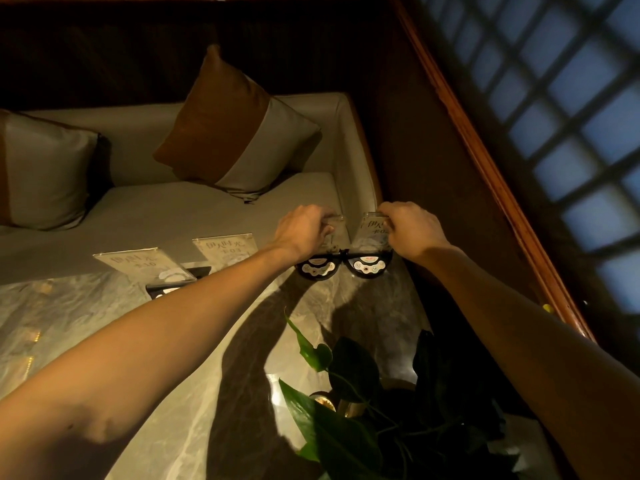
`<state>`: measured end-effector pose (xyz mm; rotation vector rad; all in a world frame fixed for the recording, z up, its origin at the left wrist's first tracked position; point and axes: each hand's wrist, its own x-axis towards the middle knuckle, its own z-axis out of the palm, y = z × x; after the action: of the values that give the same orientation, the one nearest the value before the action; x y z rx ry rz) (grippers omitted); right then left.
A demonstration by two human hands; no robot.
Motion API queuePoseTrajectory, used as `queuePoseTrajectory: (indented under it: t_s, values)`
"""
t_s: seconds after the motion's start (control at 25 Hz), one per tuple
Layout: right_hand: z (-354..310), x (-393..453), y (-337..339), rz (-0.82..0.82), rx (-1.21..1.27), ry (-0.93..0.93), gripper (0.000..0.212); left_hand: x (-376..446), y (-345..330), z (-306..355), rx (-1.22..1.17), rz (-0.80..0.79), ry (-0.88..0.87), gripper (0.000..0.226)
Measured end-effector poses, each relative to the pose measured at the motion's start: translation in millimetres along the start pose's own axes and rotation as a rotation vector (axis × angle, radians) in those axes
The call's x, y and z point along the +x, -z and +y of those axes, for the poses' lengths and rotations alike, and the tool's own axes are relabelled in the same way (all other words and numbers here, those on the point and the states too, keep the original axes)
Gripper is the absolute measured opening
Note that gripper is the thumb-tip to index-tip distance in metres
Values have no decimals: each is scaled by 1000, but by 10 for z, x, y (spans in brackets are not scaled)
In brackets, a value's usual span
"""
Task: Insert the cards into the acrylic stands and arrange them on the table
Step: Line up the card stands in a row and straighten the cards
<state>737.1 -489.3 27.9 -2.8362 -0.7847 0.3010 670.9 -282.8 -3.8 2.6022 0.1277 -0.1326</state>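
Arranging step: left hand and right hand each gripping an acrylic stand beyond the plant; next, aligning and letting go.

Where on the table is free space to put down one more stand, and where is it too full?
Free: the marble table on the left, in front of the two free-standing stands. Crowded: the far right corner, where the left hand and right hand each hold a stand, and the near right, filled by the plant.

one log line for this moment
left hand: grips stand | right hand: grips stand | table: two more stands
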Motion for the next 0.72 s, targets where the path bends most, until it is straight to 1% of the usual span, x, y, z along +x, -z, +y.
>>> queuePoseTrajectory:
  t_s: [0.2, 0.32, 0.4, 0.56, 0.72]
  values:
    - [2, 1, -7, -36, 20, -12, 28, 5, -4, 38, 14, 4, 8, 34]
    - [11, 9, -28, -55, 49, -16, 26, 21, 9, 66, 55, -53, -5, 40]
    - [14, 8, -24, -50, 32, -7, 28, 20, 53, 66, 64, -90, -22, 46]
    - [-2, 9, -39, -33, -30, 11, 43, -24, 185, 68, 150, -91, -75, 58]
    - [-42, -23, -14, -49, -40, -40, 66, -142, 377, -45, 105, -80, -39, 66]
